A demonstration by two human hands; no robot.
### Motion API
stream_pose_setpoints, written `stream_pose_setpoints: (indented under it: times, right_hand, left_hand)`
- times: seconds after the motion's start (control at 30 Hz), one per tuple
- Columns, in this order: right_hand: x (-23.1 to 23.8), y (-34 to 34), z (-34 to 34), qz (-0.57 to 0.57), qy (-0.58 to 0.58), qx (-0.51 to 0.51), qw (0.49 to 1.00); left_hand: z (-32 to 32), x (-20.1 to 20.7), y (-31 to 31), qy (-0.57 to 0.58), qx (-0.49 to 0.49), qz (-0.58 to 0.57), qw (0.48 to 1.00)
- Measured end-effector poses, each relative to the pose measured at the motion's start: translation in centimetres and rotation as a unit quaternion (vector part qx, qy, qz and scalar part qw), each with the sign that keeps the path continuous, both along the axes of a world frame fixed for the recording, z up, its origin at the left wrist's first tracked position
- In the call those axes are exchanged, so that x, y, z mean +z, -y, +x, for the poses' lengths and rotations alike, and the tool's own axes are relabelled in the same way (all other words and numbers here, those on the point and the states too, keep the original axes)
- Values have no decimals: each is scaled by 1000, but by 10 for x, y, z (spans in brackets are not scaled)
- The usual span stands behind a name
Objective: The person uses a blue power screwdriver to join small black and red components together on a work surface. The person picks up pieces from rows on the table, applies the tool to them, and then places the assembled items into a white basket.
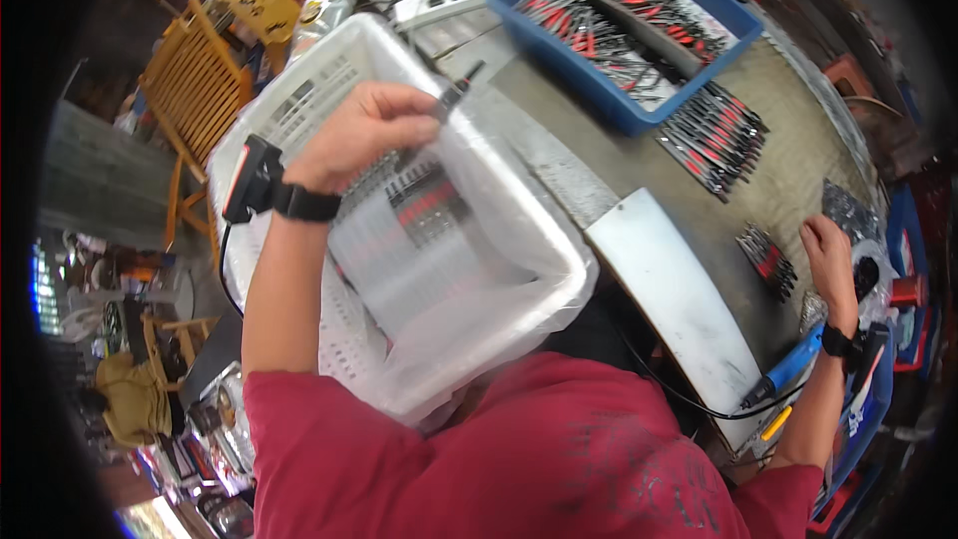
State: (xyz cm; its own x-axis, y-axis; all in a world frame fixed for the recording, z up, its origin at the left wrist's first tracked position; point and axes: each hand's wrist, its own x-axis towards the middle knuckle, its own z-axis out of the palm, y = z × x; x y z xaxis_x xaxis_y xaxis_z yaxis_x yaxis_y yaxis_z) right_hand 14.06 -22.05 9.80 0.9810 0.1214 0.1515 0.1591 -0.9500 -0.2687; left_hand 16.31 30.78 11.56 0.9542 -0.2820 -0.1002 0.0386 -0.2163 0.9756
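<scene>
My left hand (384, 130) is pinched together over the far side of a white plastic basket (559, 304) lined with clear film. A slim dark pen-like tool (457, 90) sticks out past its fingertips, blurred. Inside the basket lie bagged rows of similar black-and-red tools (424, 210). On the right of the table my right hand (830, 265) is loosely curled, thumb apart from the fingers, with nothing visible in it. Beside it sits a small bundle of black-and-red pen-like tools (766, 262). A longer row of them (714, 140) lies farther back.
A blue tray (639, 120) full of loose tools stands at the back, split by a divider. A white board (674, 279) lies along the near table edge. By my right forearm are a blue electric screwdriver (795, 359) with a black cable and a yellow-handled object (776, 423).
</scene>
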Motion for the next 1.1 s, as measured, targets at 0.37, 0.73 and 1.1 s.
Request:
stream_pose_setpoints:
  times: [0.37,0.73,1.1]
  right_hand:
    - [-67,48,-24,22,-89,-4,996]
    - [-94,73,-12,10,-59,-19,998]
    - [-89,72,-12,61,-102,-25,993]
  left_hand:
    - [-28,-137,-147,-294,247,116,916]
    - [-52,-235,-99,-299,410,56,860]
    - [-52,-242,-93,-265,411,49,871]
